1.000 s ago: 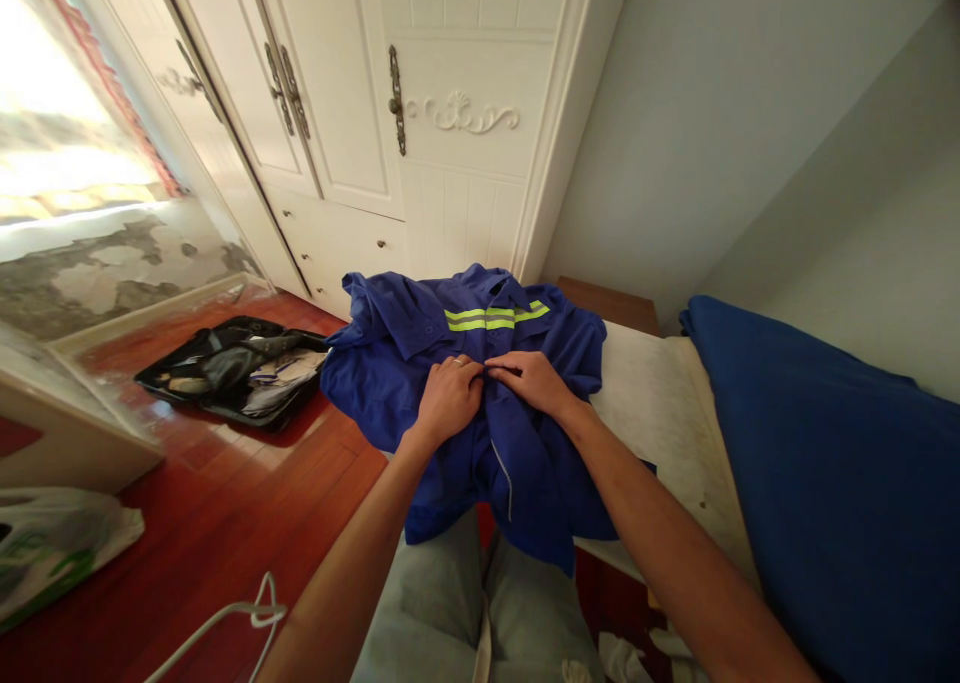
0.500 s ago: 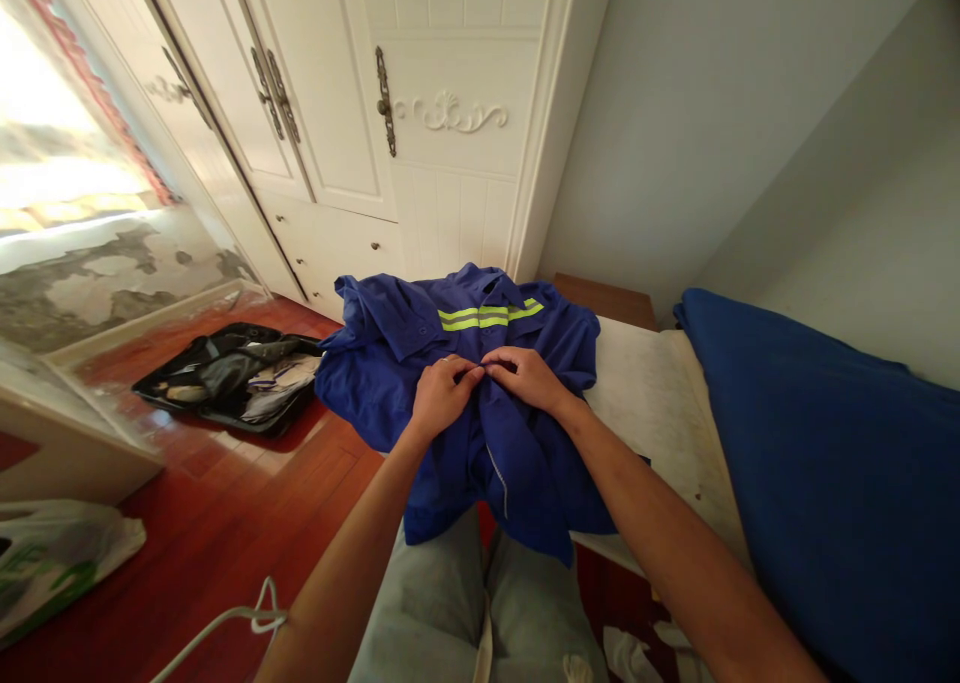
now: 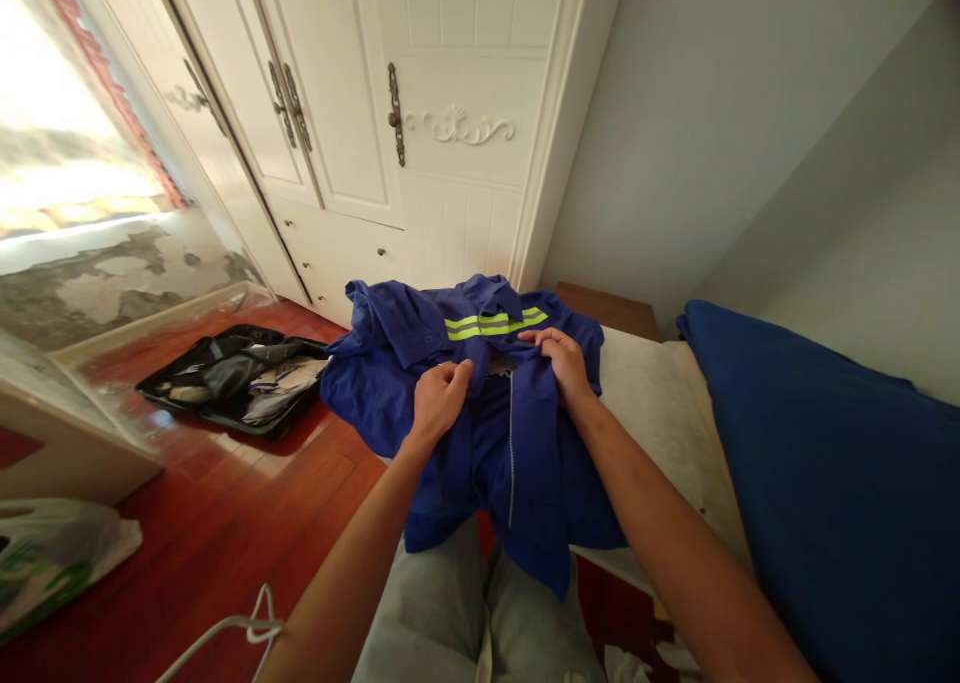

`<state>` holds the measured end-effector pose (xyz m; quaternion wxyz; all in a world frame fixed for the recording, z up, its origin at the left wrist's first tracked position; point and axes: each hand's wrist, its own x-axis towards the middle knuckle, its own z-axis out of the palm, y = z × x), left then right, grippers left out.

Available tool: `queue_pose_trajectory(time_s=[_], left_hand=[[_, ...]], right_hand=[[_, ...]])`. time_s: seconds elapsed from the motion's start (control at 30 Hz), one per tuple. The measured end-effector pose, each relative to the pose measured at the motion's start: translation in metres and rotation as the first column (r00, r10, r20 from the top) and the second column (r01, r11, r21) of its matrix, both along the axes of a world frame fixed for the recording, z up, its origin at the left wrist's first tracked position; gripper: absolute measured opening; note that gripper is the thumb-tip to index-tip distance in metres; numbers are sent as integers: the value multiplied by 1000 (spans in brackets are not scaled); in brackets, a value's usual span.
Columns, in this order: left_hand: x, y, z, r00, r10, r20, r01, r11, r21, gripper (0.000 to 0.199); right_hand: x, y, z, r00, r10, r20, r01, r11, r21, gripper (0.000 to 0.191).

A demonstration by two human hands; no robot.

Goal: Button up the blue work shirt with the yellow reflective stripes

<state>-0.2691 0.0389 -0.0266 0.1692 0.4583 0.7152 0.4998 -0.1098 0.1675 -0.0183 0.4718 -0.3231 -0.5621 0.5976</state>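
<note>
Head view: the left hand [image 3: 441,399] and right hand [image 3: 566,365] each have a narrow grip on a front edge of the blue reflective-striped work jacket [image 3: 531,443], apparently so it gapes between them, atop a pale mattress [image 3: 660,393].

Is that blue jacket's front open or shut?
The jacket is open below its stripe: the left hand and right hand hold its front apart there. Whether it's buttoned higher up, I cannot tell.

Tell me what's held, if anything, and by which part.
The blue garment, by its front edges: the left hand grips one, the right hand the other, below the striped band.
</note>
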Motion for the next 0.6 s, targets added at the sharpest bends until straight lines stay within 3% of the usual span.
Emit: queue_pose_trajectory(time_s=[0.13, 0.23, 0.33, 0.47, 0.53, 0.6], left_hand=[[3, 10, 13, 951, -30, -307, -58, 960, -273, 48], [3, 24, 22, 901, -70, -428, -105, 922, -373, 47], [2, 40, 26, 864, -78, -497, -102, 940, -326, 54], [3, 55, 18, 833, -101, -544, -25, 975, -219, 37], [2, 59, 11, 854, -80, -514, -7, 986, -166, 26], [-1, 62, 5, 884, -59, -463, 6, 993, -115, 18]], right_hand=[[-1, 0, -3, 999, 49, -5, -49, 995, -85, 24], [-1, 3, -5, 995, 46, 91, -39, 996, -79, 26], [-2, 7, -5, 982, 63, 178, -52, 997, -63, 26], [-3, 2, -1, 948, 47, 315, -88, 989, 119, 42], [-4, -6, 0, 892, 26, 451, -149, 959, 240, 53], [-5, -15, 1, 776, -58, 627, -224, 905, 361, 57]])
